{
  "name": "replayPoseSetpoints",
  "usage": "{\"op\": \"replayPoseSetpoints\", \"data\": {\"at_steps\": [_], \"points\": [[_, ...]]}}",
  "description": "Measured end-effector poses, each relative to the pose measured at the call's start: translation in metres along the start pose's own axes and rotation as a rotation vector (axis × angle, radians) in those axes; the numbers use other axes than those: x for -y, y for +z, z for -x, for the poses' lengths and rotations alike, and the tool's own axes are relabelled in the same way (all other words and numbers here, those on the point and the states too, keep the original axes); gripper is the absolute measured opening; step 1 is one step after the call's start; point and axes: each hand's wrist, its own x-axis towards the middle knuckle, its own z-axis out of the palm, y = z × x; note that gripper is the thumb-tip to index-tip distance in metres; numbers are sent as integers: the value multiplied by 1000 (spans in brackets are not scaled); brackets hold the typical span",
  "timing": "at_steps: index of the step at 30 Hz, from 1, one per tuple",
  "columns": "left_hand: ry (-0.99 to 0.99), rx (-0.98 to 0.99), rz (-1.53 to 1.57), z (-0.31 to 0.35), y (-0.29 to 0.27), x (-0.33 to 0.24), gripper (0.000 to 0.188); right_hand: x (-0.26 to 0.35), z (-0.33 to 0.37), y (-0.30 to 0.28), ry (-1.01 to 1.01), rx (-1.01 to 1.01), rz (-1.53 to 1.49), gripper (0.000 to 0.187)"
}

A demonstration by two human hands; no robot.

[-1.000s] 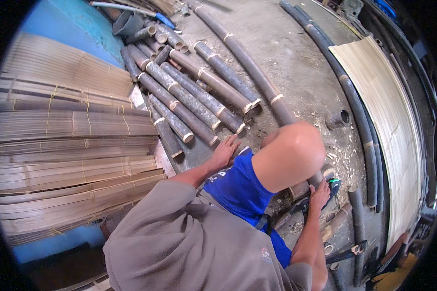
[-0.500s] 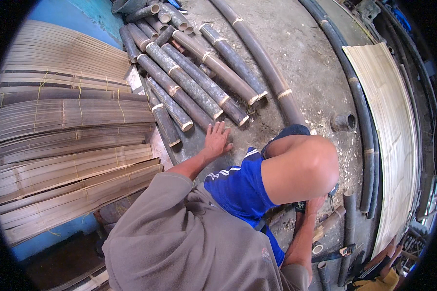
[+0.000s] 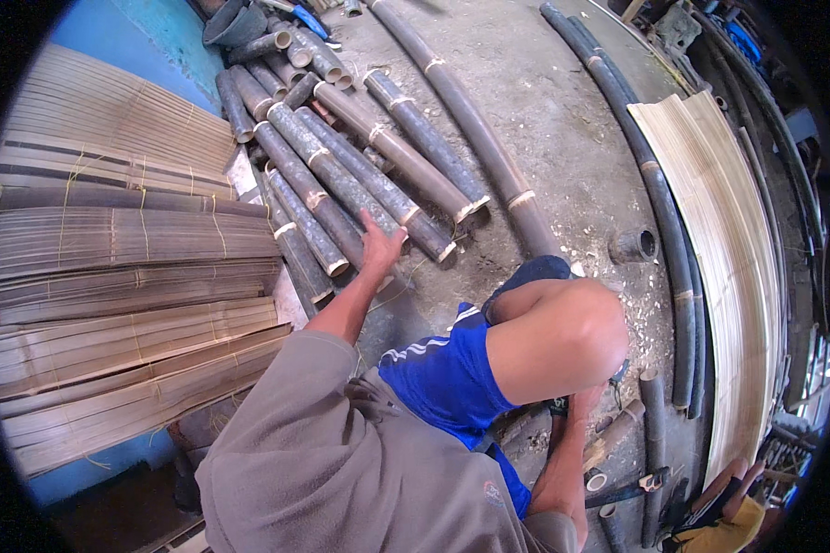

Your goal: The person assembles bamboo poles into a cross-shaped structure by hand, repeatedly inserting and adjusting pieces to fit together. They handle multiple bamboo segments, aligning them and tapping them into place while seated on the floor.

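Several cut bamboo poles lie side by side on the floor ahead of me and to the left. My left hand [image 3: 381,247] is at the near end of a mottled grey-green bamboo pole [image 3: 341,173], its thumb and fingers spanning the pole and covering the cut end. Beside that one rest another dark bamboo pole [image 3: 378,189] and a shorter split-looking bamboo piece [image 3: 306,226]. My right hand [image 3: 585,400] is down beside my bent knee, which hides its fingers, so what it holds does not show.
Bundled bamboo slat mats [image 3: 129,235] are stacked along the left wall. A long bamboo pole [image 3: 475,129] stretches away ahead. Right of it are a short bamboo tube [image 3: 634,245], dark poles [image 3: 666,203] and a pale slat mat [image 3: 719,249]. A person's yellow garment [image 3: 733,530] shows at lower right.
My left hand has moved left from beside the pole ends and closed over the end of the mottled pole. The view has shifted slightly; my right hand stays by the knee.
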Motion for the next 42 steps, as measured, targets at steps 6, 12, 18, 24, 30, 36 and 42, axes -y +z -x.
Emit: {"op": "replayPoseSetpoints", "data": {"at_steps": [6,12,18,24,30,36,42], "points": [[-208,-211,122,-40,4,12,133,19,-15,-7,0,240,64,51],[-357,-139,284,-33,3,-14,134,30,-14,-25,144,266,-25,58],[-309,-347,1100,-47,-1,-25,112,38,-14,-25,91,212,-40,62],[90,-370,593,-16,-31,-59,105,67,-35,-59,251,312,-169,65],[552,-79,353,-19,-52,-140,81,32,-47,-76,549,133,-382,81],[1155,-225,-267,-6,-114,-286,81,80,-142,-232,213,-483,-127,104],[2004,-3,-498,105,-82,-453,76,91,-125,-321,71,-459,329,109]]}}
